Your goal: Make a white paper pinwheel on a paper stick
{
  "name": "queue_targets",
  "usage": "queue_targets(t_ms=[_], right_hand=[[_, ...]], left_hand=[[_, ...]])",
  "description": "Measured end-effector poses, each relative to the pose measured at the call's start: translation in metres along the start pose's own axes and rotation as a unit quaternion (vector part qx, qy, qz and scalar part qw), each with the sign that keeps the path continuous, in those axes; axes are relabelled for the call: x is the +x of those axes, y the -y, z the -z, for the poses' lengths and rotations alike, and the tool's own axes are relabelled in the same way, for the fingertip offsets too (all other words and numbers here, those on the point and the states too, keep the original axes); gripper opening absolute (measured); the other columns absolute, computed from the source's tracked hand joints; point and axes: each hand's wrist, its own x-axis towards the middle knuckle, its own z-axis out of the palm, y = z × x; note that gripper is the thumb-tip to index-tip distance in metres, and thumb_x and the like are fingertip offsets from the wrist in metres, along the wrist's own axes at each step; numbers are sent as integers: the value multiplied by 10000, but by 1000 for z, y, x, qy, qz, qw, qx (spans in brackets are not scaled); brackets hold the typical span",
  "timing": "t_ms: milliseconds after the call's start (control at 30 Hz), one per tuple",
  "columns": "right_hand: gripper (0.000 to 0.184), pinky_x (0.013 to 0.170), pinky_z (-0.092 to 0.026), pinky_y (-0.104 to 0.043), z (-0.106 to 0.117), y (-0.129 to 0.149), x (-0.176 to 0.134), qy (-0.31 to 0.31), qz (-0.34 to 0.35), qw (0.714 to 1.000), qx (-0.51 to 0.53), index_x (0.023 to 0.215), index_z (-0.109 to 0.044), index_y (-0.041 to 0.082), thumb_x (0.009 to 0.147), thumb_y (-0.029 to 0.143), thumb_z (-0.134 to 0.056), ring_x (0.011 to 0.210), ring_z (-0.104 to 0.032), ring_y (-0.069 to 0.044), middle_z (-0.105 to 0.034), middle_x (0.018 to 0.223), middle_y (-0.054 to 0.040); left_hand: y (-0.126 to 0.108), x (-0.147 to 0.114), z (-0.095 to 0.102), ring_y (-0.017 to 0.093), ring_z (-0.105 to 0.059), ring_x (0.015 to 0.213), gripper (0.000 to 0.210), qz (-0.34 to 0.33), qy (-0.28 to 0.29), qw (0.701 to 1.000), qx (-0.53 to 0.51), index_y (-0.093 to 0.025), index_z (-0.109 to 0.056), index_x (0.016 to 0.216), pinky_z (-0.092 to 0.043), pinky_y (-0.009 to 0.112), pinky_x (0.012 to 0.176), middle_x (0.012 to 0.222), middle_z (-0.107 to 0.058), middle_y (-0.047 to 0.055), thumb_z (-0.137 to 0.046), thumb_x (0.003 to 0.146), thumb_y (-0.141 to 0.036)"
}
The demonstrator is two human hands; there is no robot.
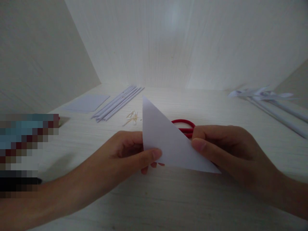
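Observation:
A white paper triangle [166, 141], apparently a folded sheet, is held up between my two hands above the table. My left hand [137, 154] pinches its lower left corner, thumb in front and fingers behind. On the long slanted edge at the right, my right hand [223, 150] grips the paper between thumb and fingers. Just behind the triangle lie scissors, their red handles [184, 122] partly showing; the paper and my right hand hide the rest.
Several rolled paper sticks [117, 102] lie at the back left beside a stack of white paper squares [86, 102]. Small thin wooden sticks [132, 118] are scattered nearer. Paper pinwheels [262, 93] on white sticks lie at the right. A blurred-out object [26, 134] stands at the left edge.

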Motion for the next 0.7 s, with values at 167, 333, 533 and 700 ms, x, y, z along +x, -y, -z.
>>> queue_targets(t_ms=[167,333,533,700], right_hand=[[377,346,-215,-177,1,-3,-3,-9,29,997,-67,564,-427,180,923,289,-467,418,-336,-45,-385,515,45],[375,376,-256,-180,2,-3,-4,-23,68,991,-116,576,-435,182,939,276,-450,422,-362,-48,-412,510,49],[365,360,-243,-180,2,1,-2,-1,36,993,-112,582,-414,185,938,269,-423,421,-354,-55,-405,507,46],[386,346,-224,-177,2,3,-2,24,23,996,-79,567,-382,185,937,286,-430,412,-330,-53,-376,490,46]], left_hand=[[0,0,0,47,-500,574,173,5,-8,1000,-23,-202,-701,659,-395,93,523,611,-590,-66,-646,808,-270],[1,1,-1,49,-506,587,183,11,-13,999,-35,-209,-718,706,-399,97,534,626,-593,-61,-631,828,-315],[0,0,-2,59,-490,577,213,15,-9,999,-31,-202,-690,658,-387,112,525,619,-579,-56,-625,823,-320],[-4,1,-1,77,-478,581,240,8,10,1000,15,-184,-652,628,-374,133,530,596,-533,-45,-599,824,-311]])
